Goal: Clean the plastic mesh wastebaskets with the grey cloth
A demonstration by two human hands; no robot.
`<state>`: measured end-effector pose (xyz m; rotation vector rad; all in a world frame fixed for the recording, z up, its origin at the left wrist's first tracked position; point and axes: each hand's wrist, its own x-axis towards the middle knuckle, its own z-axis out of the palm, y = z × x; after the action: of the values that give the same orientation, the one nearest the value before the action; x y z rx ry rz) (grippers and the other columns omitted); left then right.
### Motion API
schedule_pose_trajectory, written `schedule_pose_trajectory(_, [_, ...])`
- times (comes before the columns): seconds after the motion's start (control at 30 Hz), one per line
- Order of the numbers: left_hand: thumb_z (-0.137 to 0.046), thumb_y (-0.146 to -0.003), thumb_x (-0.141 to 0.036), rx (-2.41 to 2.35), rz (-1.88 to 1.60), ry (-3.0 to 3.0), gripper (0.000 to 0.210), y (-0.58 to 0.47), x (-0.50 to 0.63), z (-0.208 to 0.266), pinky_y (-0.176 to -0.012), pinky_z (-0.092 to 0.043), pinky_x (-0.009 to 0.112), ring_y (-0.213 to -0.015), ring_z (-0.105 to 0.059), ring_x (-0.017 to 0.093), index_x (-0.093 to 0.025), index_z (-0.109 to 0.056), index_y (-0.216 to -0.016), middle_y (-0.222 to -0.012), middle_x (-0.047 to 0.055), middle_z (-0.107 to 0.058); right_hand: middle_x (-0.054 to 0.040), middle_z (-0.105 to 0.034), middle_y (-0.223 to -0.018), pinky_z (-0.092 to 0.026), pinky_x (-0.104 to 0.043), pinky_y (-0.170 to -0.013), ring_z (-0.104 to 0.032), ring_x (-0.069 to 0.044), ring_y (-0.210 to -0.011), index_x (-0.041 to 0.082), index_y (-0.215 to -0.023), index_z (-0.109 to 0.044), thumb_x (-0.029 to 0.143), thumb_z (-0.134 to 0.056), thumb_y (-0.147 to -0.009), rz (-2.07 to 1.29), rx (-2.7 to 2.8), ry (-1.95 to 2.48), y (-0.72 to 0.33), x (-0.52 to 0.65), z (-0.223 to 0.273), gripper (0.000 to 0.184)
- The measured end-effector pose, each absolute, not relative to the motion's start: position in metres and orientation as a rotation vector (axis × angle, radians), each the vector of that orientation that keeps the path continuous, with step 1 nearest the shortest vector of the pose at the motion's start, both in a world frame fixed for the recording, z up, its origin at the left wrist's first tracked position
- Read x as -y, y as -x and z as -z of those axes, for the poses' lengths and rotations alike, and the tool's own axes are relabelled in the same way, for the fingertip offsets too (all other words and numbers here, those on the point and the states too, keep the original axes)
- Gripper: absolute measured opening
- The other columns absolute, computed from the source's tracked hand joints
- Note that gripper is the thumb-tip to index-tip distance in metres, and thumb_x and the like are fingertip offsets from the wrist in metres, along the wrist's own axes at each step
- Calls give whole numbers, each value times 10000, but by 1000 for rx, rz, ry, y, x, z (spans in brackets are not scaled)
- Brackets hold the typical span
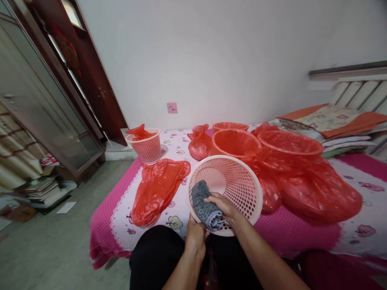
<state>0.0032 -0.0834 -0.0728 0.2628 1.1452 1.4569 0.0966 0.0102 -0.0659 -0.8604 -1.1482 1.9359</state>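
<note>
A white perforated plastic basket (242,181) is tilted toward me at the bed's front edge, just above my knees. My left hand (196,233) is closed on its near rim at the lower left. In my right hand (222,205) is a folded grey cloth (201,199), pressed against the inside of the basket near the left rim. The fingers of my right hand wrap over the cloth; the thumb side is partly hidden. To the left of the basket, a red plastic bag (160,189) lies flat on the bedsheet (173,221).
A second white basket (148,148) with red plastic in it stands at the bed's far left corner. Red-covered baskets (236,143) and bulging red bags (317,189) fill the right side. Folded bedding (332,121) is stacked at the far right. A wall (205,60) rises behind.
</note>
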Motion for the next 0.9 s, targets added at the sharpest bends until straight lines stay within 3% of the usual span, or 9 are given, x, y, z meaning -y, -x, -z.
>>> schedule_pose_trajectory(0.2, [-541, -473, -14, -1212, -1397, -370, 871, -5, 83, 81, -717, -540, 301, -867, -685, 204, -251, -504, -1310, -1046, 50, -730, -25, -752, -725, -500, -262, -591, -641, -158, -566, 164, -793, -715, 242, -757, -591, -1933, 1003, 878, -94, -11, 67, 220])
schedule_pose_trajectory(0.4, [-701, -621, -123, -1233, -1239, -474, 646, -4, 85, 101, -761, -558, 371, -969, -686, 248, -235, -516, -1230, -1129, 86, -723, -37, -757, -717, -514, -268, -594, -675, -177, -600, 149, -820, -728, 227, -785, -604, -1933, 905, 862, -91, -10, 64, 236])
schedule_pose_trajectory(0.6, [-769, -723, -223, -1146, -1245, -387, 589, -14, 80, 122, -775, -556, 376, -728, -713, 200, -214, -508, -1251, -904, 66, -749, -36, -761, -734, -524, -266, -627, -678, -170, -628, 143, -812, -731, 212, -803, -596, -1951, 872, 823, -87, -5, 56, 237])
schedule_pose_trajectory(0.9, [-761, -755, -223, -1138, -1185, -340, 491, -18, 79, 129, -761, -580, 369, -740, -747, 220, -189, -556, -1200, -890, 79, -770, -27, -776, -780, -541, -273, -663, -695, -175, -674, 151, -847, -744, 196, -819, -591, -1962, 726, 799, -80, -3, 57, 271])
